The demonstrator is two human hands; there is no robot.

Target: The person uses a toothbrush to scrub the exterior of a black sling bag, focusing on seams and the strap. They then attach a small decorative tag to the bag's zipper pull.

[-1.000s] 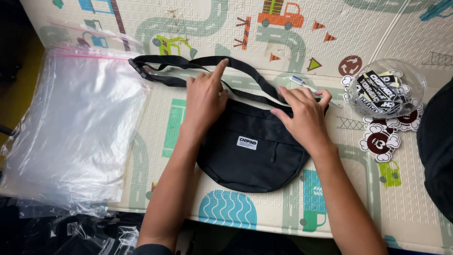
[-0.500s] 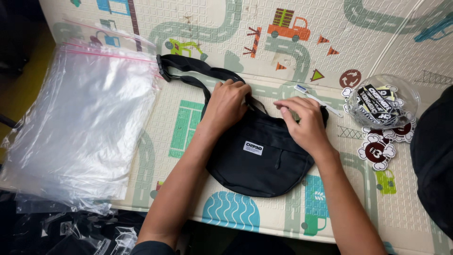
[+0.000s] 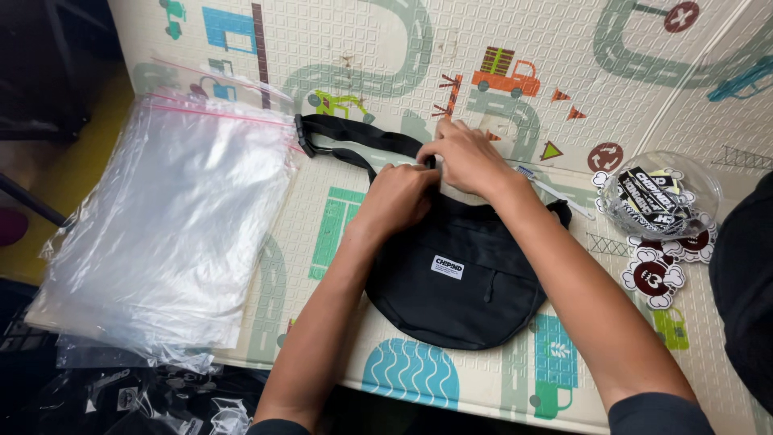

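Black waist bag [image 3: 459, 290] lies under both wrists — left hand [image 3: 398, 197] and right hand [image 3: 467, 157] pinching its strap [image 3: 362, 135].

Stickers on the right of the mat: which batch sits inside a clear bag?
The black strip stickers, bunched in the clear bag. The round brown-and-white stickers lie loose on the mat just below the bag.

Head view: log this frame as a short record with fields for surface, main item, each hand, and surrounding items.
surface: play mat printed with roads and vehicles
main item: black waist bag, lying flat, white label facing up
strap: black strap trailing up-left, with a buckle at its far end
left hand: on the bag's top edge at the strap
right hand: fingers pinching the strap beside the left hand
left of bag: stack of clear zip bags
right of bag: clear bowl of stickers, loose stickers
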